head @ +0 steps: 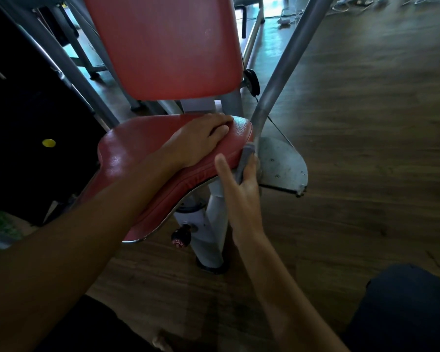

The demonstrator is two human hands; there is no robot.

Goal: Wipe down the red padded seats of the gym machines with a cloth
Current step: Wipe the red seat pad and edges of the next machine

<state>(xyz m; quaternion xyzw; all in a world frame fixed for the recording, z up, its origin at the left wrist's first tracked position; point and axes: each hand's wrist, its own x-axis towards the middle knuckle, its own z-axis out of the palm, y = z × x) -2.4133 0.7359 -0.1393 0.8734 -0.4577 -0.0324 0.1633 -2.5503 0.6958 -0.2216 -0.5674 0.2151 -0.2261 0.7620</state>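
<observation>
Wood floor (366,148) lies under the machine. Its red seat (137,148) sits mid-view below the backrest (168,47), with its long axis running from near left to far right. The cloth (241,166) is pressed against the seat's right side edge near the far corner, and the rest of that edge runs back toward the person. The right hand (241,189), just right of the seat, pushes the cloth with near-straight fingers, thumb spread. The left hand (196,141) rests flat and open on top.
</observation>
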